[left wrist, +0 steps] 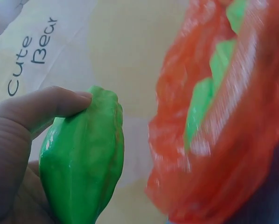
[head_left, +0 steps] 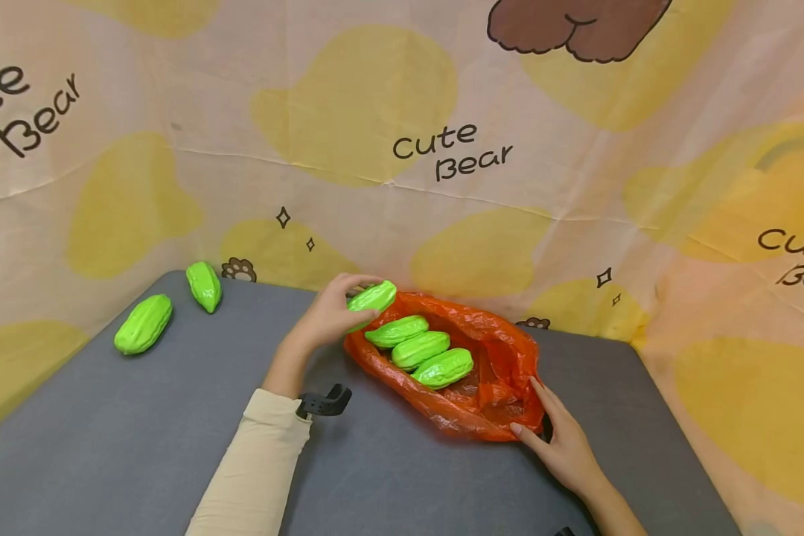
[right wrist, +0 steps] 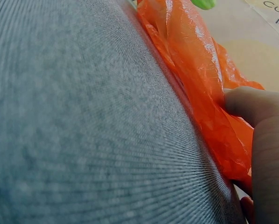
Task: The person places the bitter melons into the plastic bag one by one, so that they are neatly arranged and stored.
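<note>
My left hand [head_left: 335,309] grips a shiny green ridged fruit [head_left: 373,298] between thumb and fingers, over the left rim of a red plastic bag [head_left: 435,418]. Close up in the left wrist view, that ridged fruit [left wrist: 83,158] hangs beside the bag [left wrist: 214,163], apart from it. Inside the wide-mouthed bag, 3 similar green fruits [head_left: 420,350] lie side by side toward its left. At the bag's right end my right hand [head_left: 566,439] holds the edge, with the thumb [right wrist: 251,102] on the plastic in the right wrist view; some of its fingers are hidden.
Two more green fruits, one larger-looking [head_left: 144,324] and one pointed [head_left: 204,286], lie at the far left of the grey table [head_left: 388,484]. A patterned cloth [head_left: 348,112] hangs behind and along both sides. A black strap [head_left: 326,402] sits at the left wrist.
</note>
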A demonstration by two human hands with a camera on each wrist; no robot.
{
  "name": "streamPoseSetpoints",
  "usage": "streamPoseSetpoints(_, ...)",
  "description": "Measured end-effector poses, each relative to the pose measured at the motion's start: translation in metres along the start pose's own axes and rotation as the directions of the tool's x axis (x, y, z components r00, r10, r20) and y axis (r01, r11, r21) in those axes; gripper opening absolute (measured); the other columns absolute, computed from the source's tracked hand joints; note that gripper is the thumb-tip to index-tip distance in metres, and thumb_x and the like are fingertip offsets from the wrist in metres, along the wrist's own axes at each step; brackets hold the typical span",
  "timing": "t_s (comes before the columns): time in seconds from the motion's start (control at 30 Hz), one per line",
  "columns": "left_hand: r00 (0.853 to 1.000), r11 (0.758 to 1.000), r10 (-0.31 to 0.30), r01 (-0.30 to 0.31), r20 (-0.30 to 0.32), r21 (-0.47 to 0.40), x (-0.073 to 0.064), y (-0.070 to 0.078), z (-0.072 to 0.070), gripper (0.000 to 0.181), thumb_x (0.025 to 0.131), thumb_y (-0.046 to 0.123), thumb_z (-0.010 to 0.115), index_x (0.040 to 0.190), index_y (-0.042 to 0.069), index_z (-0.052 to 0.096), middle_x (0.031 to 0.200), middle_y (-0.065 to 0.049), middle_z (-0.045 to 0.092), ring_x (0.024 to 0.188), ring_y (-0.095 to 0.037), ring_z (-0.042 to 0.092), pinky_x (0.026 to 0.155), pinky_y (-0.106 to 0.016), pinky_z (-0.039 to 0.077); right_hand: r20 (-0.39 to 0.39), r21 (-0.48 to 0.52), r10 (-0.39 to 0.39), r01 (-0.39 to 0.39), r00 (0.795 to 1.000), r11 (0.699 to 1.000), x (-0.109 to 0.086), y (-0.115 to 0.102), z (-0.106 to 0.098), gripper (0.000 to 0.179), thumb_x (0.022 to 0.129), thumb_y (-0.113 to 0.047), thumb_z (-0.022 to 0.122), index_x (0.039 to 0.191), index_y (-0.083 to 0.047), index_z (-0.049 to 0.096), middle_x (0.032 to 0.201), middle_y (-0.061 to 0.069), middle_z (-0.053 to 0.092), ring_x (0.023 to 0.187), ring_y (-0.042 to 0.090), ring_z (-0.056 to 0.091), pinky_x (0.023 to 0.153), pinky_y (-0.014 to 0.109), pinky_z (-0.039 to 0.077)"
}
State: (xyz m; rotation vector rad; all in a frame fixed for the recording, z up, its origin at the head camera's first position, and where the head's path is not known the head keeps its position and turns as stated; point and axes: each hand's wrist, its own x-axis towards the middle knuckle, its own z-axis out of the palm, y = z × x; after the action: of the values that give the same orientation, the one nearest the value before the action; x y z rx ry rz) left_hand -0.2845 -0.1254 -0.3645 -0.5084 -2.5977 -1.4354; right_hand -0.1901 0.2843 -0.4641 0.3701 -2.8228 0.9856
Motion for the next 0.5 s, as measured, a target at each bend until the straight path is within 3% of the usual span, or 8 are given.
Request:
streamPoseSetpoints(0.27,0.999,0.993,0.032,-0.035,-0.021,-0.109,0.007,0.006,0.019,0.051,0.089,0.011,0.073,0.138,0.011,0.061,0.133,-0.017,0.057,0.122,-0.039,0.059,0.093,-0.045,0.053,-0.009,0.01,-0.009,0.009,1.0,1.0,-0.001,0.002,0.004,0.083,0.092,-0.037,0.074,0.159,-0.012,0.032,0.159,0.028,0.035,0.144,0.051,0.037,0.106,0.074,0.034)
streamPoseSetpoints(0.5,0.997,0.99,0.057,-0.063,-0.044,-0.123,0.014,0.001,0.033,0.05,0.088,0.01,0.074,0.137,0.012,0.063,0.133,-0.016,0.058,0.122,-0.033,0.059,0.103,-0.05,0.05,-0.017,0.023,-0.017,0.017,1.0,1.0,0.001,0.003,0.003,0.084,0.091,-0.037,0.074,0.16,-0.015,0.032,0.159,0.026,0.036,0.143,0.05,0.038,0.106,0.074,0.034)
